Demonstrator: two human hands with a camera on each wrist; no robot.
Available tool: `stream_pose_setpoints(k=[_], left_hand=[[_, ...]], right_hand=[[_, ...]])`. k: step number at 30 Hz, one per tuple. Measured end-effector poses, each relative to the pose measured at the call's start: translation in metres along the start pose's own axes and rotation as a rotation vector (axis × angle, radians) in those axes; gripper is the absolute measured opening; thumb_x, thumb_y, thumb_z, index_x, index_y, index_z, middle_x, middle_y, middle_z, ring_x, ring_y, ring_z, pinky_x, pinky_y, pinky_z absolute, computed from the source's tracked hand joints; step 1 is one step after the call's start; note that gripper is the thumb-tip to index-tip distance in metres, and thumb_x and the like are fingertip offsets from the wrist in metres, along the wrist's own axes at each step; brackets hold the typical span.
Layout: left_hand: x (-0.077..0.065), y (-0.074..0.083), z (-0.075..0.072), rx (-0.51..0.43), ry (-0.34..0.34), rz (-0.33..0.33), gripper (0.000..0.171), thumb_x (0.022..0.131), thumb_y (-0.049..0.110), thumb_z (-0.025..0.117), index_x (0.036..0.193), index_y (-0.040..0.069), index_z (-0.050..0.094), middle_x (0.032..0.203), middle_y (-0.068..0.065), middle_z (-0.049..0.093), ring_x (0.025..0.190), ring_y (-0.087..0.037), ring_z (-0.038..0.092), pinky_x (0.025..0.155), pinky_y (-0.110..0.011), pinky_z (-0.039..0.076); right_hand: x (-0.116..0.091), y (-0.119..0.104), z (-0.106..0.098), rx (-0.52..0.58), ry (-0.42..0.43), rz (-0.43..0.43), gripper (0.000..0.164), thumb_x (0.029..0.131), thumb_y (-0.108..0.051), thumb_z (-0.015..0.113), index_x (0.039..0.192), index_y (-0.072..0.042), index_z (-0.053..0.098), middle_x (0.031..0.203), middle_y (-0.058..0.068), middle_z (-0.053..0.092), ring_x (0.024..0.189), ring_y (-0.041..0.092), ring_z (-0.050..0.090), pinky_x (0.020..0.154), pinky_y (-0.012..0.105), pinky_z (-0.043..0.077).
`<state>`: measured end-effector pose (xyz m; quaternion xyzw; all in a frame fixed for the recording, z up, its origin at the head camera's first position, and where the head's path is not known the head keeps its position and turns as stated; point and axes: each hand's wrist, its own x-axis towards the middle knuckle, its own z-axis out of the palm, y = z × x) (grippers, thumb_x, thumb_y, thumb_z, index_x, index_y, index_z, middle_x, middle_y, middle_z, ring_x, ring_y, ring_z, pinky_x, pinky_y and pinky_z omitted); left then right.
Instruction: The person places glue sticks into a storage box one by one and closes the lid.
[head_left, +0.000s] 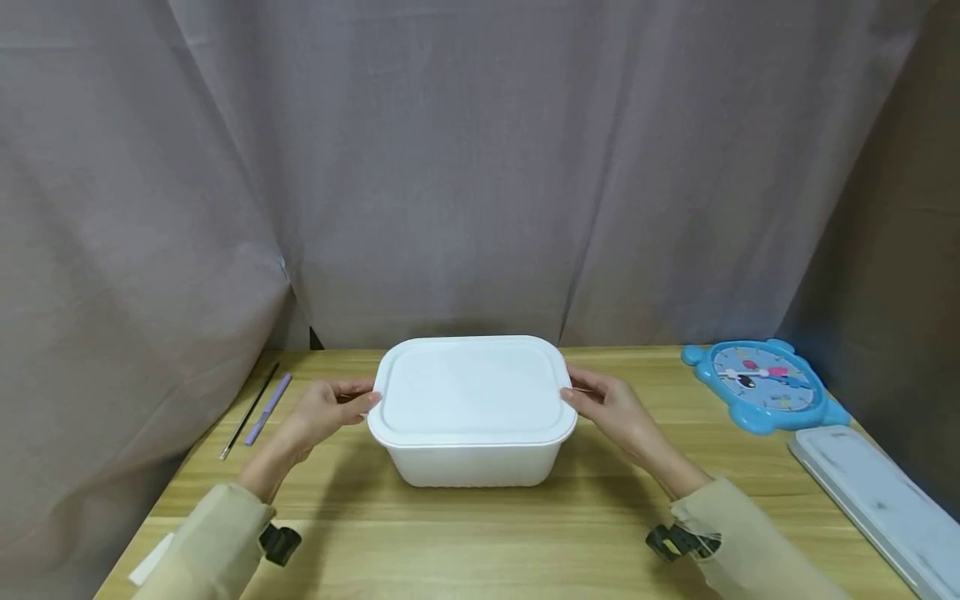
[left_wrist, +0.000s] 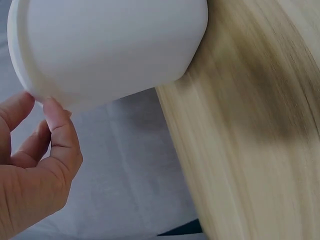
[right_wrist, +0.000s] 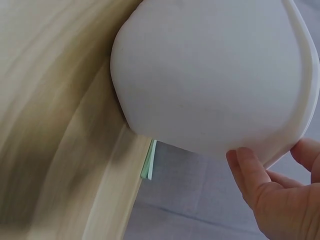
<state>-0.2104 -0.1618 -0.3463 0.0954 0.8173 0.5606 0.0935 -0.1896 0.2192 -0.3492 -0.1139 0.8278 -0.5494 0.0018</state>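
Observation:
A white plastic box (head_left: 476,465) stands on the wooden table in the middle of the head view, its white lid (head_left: 472,390) lying on top. At the lid's left end my left hand (head_left: 322,417) pinches the rim, thumb above and fingers below. My right hand (head_left: 611,408) pinches the opposite end in the same way. The left wrist view has the left fingertips (left_wrist: 56,111) at the rim of the box, and the right wrist view has the right fingertips (right_wrist: 245,157) against its wall below the rim. What the box contains is hidden.
A thin dark stick (head_left: 250,411) and a purple stick (head_left: 267,410) lie at left. A blue animal-shaped clock (head_left: 772,387) and a long pale case (head_left: 885,500) lie at right. A small white object (head_left: 152,558) is near the left sleeve. Grey cloth (head_left: 450,167) hangs behind the table.

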Motion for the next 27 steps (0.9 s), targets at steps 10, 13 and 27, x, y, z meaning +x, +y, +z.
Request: stream_pose_setpoints(k=[10,13,27], left_hand=[[-0.008,0.012,0.014,0.069,-0.072,0.025,0.043,0.091,0.023,0.063,0.122,-0.007,0.058,0.12,-0.021,0.061,0.097,-0.018,0.061,0.084,-0.033,0.056],[-0.01,0.014,0.016,0.078,-0.071,0.028,0.041,0.091,0.021,0.064,0.12,-0.008,0.06,0.114,-0.019,0.063,0.092,-0.014,0.061,0.081,-0.032,0.057],[-0.009,0.008,0.008,0.098,-0.131,0.054,0.045,0.093,0.026,0.06,0.126,-0.005,0.057,0.121,-0.02,0.06,0.103,-0.025,0.061,0.088,-0.038,0.055]], right_hand=[[-0.024,0.002,-0.017,-0.056,0.023,0.044,0.054,0.096,-0.021,0.056,0.139,0.008,0.039,0.136,0.026,0.047,0.119,0.034,0.051,0.084,0.012,0.049],[-0.028,0.001,-0.019,-0.056,0.021,0.048,0.055,0.096,-0.022,0.056,0.139,0.008,0.039,0.136,0.026,0.047,0.119,0.033,0.051,0.084,0.013,0.05],[-0.032,0.004,-0.024,-0.014,0.026,0.013,0.054,0.098,-0.023,0.051,0.139,0.011,0.036,0.137,0.03,0.045,0.112,0.016,0.057,0.087,0.021,0.053]])
